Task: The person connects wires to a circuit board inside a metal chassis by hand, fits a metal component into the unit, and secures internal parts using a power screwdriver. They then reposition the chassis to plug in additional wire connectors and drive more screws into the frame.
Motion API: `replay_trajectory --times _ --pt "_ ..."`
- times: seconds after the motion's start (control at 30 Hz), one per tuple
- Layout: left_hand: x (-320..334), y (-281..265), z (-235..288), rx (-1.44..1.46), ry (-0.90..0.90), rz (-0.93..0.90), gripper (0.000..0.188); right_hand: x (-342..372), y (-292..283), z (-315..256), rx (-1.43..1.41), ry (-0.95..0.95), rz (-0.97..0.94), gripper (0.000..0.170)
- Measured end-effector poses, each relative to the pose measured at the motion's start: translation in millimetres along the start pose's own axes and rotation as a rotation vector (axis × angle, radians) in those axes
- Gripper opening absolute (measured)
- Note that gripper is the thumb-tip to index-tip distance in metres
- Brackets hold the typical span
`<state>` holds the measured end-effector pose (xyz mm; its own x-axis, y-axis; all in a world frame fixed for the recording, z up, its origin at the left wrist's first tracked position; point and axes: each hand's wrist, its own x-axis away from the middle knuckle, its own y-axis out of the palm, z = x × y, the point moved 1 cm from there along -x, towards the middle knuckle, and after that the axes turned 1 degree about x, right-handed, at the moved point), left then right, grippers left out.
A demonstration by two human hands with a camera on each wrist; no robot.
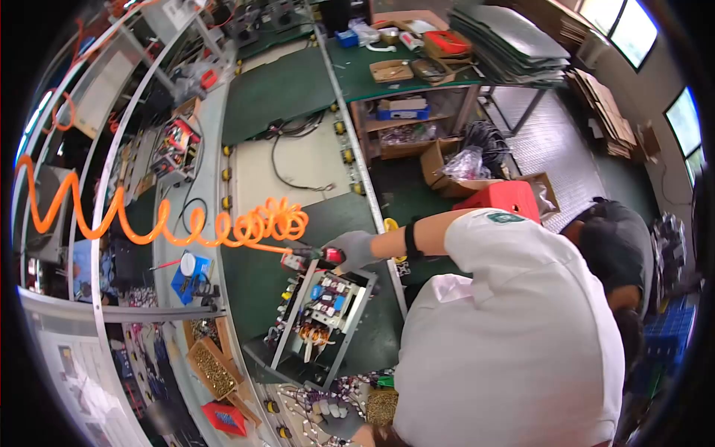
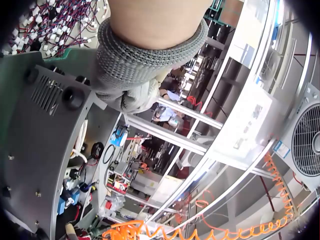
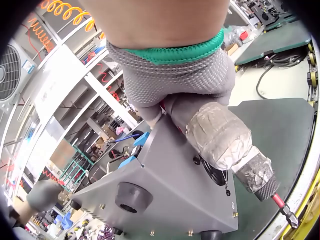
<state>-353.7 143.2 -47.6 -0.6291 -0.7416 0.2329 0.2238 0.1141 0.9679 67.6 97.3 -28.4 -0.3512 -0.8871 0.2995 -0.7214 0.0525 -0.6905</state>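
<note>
My gloved right hand (image 1: 354, 249) grips a red and black power screwdriver (image 1: 331, 255). In the right wrist view, the screwdriver (image 3: 220, 135) has tape round its body, and its bit points past the case's edge. Just beside that hand, an open grey metal case (image 1: 356, 316) lies on the dark green board, with circuit parts and copper coils inside. Feet and screws show on the outside of the case (image 3: 170, 195). My gloved left hand (image 1: 339, 419) is off the case's near end, over wires with white connectors (image 1: 298, 402). Its fingers look loosely curled, and nothing shows in them.
An orange coiled hose (image 1: 171, 235) stretches in from the left. Screw boxes (image 1: 212, 369) and a blue container (image 1: 190, 279) stand along the left side. Another green board (image 1: 279, 93) lies farther up the line. A second person (image 1: 614, 246) bends down at the right.
</note>
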Motion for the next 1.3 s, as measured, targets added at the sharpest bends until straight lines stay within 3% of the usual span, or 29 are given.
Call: replay_trajectory --times 0.1,0.13,0.23,0.3,0.37,0.57,0.7,0.83,0.9,0.93,0.97,1.0,1.03,1.1,1.17,1.23,1.3 --pt "11.5 -14.3 -15.9 -0.136 -0.014 -0.065 0.025 1.6 1.2 1.6 -0.029 0.007 0.009 0.063" --pt "13.9 -29.0 -10.1 -0.132 -0.008 0.088 0.029 3.3 3.2 1.9 -0.038 0.012 0.008 0.061" --pt "10.2 -9.7 -24.7 -0.059 -0.085 -0.019 0.023 5.3 1.7 -1.0 -0.067 0.059 0.01 0.05" --pt "15.8 13.0 -41.8 -0.111 0.04 0.273 0.025 8.2 7.9 -0.4 -0.096 0.1 0.066 0.048" --pt "16.5 15.6 -50.8 -0.073 -0.004 0.17 0.024 10.1 9.5 -0.1 -0.116 0.104 0.061 0.048" --pt "11.8 20.7 -64.8 -0.157 -0.043 0.344 0.023 11.0 2.4 0.5 -0.118 0.12 0.017 0.053" --pt "5.6 31.1 -71.2 -0.209 -0.091 0.279 0.019 12.1 3.5 -6.3 -0.076 0.11 -0.022 0.054" --pt "1.2 41.8 -86.2 -0.207 -0.078 0.199 0.025 18.0 -2.5 -8.7 -0.026 0.077 0.0 0.044" --pt "2.0 46.8 -96.1 -0.138 -0.102 0.177 0.022 20.1 -0.9 -11.8 0.04 0.022 0.044 0.059" --pt "5.0 52.4 -101.9 -0.175 -0.104 0.164 0.021 27.3 -4.9 -18.9 0.028 0.02 0.061 0.059" --pt "7.1 56.1 -107.5 -0.277 -0.055 0.329 0.024 31.5 -3.5 -17.5 0.031 -0.034 0.139 0.052" --pt "8.5 53.1 -110.8 -0.215 -0.088 0.319 0.024 41.1 -8.7 -23.3 0.043 -0.064 0.212 0.051" --pt "10.8 60.4 -117.0 -0.24 -0.1 0.336 0.026 49.1 -15.0 -26.0 -0.11 -0.093 0.127 0.05" --pt "15.4 63.1 -126.1 -0.24 -0.148 0.349 0.03 66.0 -23.5 -35.9 -0.687 -0.23 0.071 0.047" --pt "15.8 68.7 -135.5 -0.367 -0.158 0.346 0.036 85.4 -54.1 -58.5 -0.964 -0.247 -0.095 0.04" --pt "11.5 86.2 -144.5 -0.542 -0.171 0.364 0.03 90.7 -62.8 -71.3 -1.332 -0.523 -0.204 0.037" --pt "4.9 95.0 -157.8 -0.583 -0.112 0.412 0.028 114.1 -68.0 -122.5 -1.522 -0.469 0.046 0.034"
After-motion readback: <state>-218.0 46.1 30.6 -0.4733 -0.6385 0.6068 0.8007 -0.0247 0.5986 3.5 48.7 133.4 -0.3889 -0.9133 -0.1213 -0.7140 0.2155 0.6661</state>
